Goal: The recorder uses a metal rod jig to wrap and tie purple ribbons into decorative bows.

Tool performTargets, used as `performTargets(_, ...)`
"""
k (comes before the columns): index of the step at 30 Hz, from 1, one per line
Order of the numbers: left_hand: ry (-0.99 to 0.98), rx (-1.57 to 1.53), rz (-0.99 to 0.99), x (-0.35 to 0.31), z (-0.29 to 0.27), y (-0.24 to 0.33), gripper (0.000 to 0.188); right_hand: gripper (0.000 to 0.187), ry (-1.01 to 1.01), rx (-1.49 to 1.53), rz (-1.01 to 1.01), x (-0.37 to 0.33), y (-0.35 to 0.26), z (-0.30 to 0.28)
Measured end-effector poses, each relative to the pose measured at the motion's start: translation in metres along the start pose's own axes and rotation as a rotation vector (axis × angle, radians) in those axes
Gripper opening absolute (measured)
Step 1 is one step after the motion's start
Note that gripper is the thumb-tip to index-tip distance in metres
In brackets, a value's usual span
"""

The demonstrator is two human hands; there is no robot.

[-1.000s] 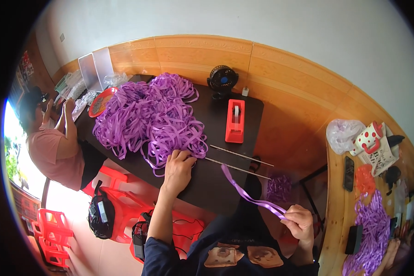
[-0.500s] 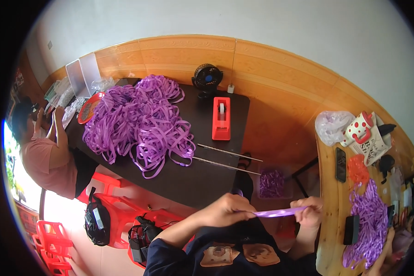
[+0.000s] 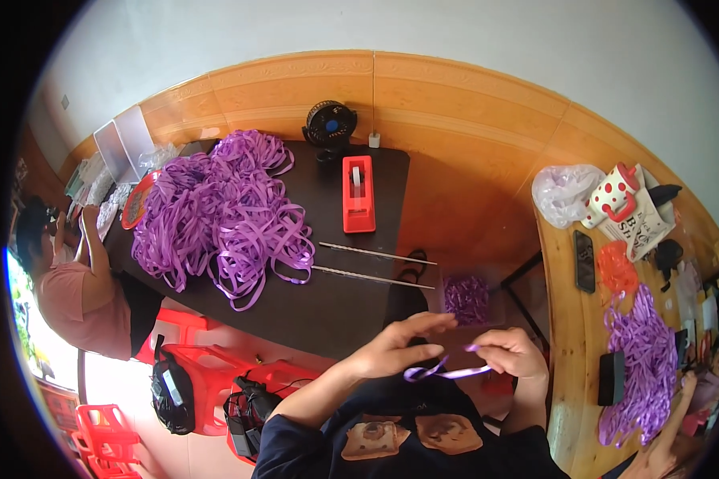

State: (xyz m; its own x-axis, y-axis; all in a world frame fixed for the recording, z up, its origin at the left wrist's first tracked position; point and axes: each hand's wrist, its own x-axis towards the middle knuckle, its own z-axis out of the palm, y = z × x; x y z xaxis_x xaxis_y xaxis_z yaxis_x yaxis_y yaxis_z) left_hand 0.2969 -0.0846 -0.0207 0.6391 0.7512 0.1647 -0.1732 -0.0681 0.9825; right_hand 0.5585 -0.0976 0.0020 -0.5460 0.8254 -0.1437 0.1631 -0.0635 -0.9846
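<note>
The left hand [image 3: 395, 349] has its fingers spread, thumb well apart from the forefinger, with a gap between them; whether the thumb brushes the ribbon below, I cannot tell. The right hand [image 3: 518, 355] pinches the purple ribbon [image 3: 459, 374] between thumb and curled fingers, a short end poking up at the fingertips and a loose curl hanging toward the left hand. The ribbon is in front of the shirt [image 3: 411, 411], near the dark table [image 3: 327, 323], which bears a purple ribbon heap [image 3: 216, 215].
</note>
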Motion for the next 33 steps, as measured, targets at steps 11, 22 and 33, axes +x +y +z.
performTargets(11,-0.165,-0.337,-0.281,0.000,0.003,-0.022,0.018,0.016,0.178,0.724,-0.447,0.001,0.051,-0.043)
performTargets(22,0.012,-0.461,-0.337,-0.004,0.004,-0.020,0.021,0.052,0.294,-0.040,-0.359,0.024,0.043,0.012)
performTargets(33,0.136,-0.629,-0.352,-0.017,0.010,-0.015,0.036,0.021,0.397,-0.410,-0.671,0.046,0.023,0.048)
